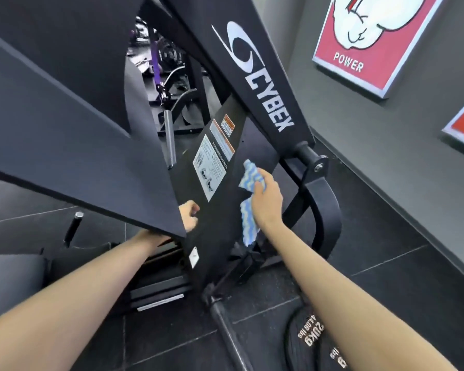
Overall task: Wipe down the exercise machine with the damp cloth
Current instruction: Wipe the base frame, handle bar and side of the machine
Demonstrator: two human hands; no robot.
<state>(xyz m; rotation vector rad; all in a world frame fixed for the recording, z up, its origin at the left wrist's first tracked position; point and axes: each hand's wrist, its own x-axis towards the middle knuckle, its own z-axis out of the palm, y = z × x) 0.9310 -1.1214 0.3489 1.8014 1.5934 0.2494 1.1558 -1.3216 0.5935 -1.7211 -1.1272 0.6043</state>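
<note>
Here, right hand (267,202) — grips cloth (249,204).

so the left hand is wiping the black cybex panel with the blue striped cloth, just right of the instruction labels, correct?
Not the left. The head view shows the right hand holding the blue striped cloth against the black Cybex panel, just right of the instruction labels.

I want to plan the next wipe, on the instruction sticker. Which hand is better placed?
The right hand: it already grips the cloth against the black panel, just beside the instruction sticker. The left hand holds no cloth and is partly hidden.
</note>
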